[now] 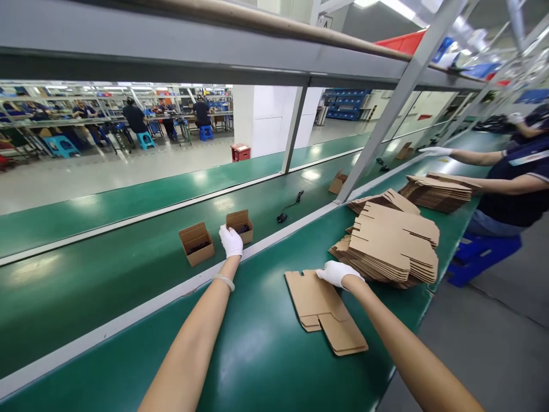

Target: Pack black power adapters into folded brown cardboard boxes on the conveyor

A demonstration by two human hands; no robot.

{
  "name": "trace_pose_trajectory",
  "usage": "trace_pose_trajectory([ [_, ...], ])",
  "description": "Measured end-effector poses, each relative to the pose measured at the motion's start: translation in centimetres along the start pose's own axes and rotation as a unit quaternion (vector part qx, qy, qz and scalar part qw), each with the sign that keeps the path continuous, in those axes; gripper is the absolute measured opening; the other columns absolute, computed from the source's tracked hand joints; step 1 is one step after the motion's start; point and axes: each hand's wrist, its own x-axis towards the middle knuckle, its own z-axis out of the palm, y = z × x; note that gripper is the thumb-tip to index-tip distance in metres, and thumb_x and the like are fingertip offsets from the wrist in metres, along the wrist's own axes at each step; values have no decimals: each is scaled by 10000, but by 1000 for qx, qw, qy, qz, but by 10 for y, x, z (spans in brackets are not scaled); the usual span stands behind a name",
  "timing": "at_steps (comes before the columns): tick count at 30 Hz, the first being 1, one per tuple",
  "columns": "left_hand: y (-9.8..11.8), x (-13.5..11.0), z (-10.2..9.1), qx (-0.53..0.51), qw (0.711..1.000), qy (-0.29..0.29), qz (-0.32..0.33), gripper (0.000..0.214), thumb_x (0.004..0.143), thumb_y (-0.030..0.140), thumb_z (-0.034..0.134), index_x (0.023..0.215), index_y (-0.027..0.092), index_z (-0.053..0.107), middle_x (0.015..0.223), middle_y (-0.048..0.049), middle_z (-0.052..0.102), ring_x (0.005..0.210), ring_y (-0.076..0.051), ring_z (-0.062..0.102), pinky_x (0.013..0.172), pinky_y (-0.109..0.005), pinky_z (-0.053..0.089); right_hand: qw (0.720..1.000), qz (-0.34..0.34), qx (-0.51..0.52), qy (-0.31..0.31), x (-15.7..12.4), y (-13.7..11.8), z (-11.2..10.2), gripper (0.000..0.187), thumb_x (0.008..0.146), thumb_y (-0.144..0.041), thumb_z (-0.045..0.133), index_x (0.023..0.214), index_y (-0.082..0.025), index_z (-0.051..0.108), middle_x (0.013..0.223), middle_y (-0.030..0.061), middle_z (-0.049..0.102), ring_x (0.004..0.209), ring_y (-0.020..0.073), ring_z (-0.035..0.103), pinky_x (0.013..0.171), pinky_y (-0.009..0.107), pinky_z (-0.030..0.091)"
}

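My left hand point(232, 242), in a white glove, is at the left side of a small open cardboard box point(246, 236) on the conveyor, its fingers closed on that side. Something dark, like a coiled cable, lies inside the box. A second open box point(196, 245) with dark contents stands to the left. My gloved right hand point(338, 273) grips the far right edge of a folded-flat cardboard box point(315, 297) on the green worktop. Right of that hand lies a pile of flat cardboard boxes point(386, 237).
A black cable with plug point(282, 217) lies farther along the belt point(141, 243), near another box point(338, 181). A slanted metal post point(386, 114) rises from the divider. At right, a co-worker in dark clothes point(514, 177) reaches over another cardboard stack point(441, 191).
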Motion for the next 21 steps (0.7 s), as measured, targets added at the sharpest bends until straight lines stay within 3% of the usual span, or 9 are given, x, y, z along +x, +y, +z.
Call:
trace_pose_trajectory([
  [4,7,-5,-19,-23,1000,-16,6,378,878,325,534,1217,163,493,1265,-104,499,1103,-243,527,917,-477,451,999,12,13,42,-13,1,-12,432,826,-370,397,1054,-91,636,1076,226,633,1014,345,593,775,401,442],
  [7,13,-51,-44,-48,996,-75,31,507,909,381,449,1362,181,341,1446,-135,319,1317,-287,331,1070,-499,296,996,5,34,82,-30,-7,-23,459,863,-372,316,1138,-102,566,1077,219,629,1002,347,594,772,411,437],
  [9,22,-95,-62,-68,983,-163,54,615,887,462,449,1408,189,268,1467,-120,317,1353,-259,295,1094,-412,305,991,-17,56,122,-43,-19,-30,442,873,-371,305,1165,-133,534,1032,193,646,953,332,611,751,399,437],
  [11,35,-137,-81,-94,953,-278,72,791,751,541,610,1400,208,304,1432,-103,393,1311,-273,376,1046,-385,390,982,-61,76,162,-56,-33,-33,403,869,-365,336,1158,-159,527,975,161,660,899,305,624,731,370,435],
  [13,50,-166,-99,-141,892,-426,54,944,650,523,713,1418,214,261,1457,-114,348,1325,-309,346,1060,-436,370,970,-124,90,190,-68,-48,-32,360,863,-336,356,1124,-165,534,916,133,666,849,277,627,718,347,430],
  [15,63,-177,-116,-192,844,-500,15,999,626,488,742,1429,208,220,1471,-132,311,1332,-331,324,1069,-480,342,950,-190,126,212,-77,-58,-29,311,859,-293,344,1060,-165,545,843,103,659,791,249,620,698,328,427],
  [18,71,-164,-139,-262,828,-493,-55,901,655,465,721,1390,187,282,1396,-147,420,1253,-333,431,1022,-478,393,894,-301,255,211,-88,-67,-23,271,876,-280,287,866,-183,539,768,62,629,708,197,589,657,301,442],
  [21,65,-144,-160,-271,851,-439,-100,778,649,429,735,1295,171,388,1258,-128,549,1140,-316,525,953,-441,451,825,-410,358,154,-98,-73,-18,328,903,-317,242,742,-200,503,750,39,618,694,174,576,639,295,470],
])
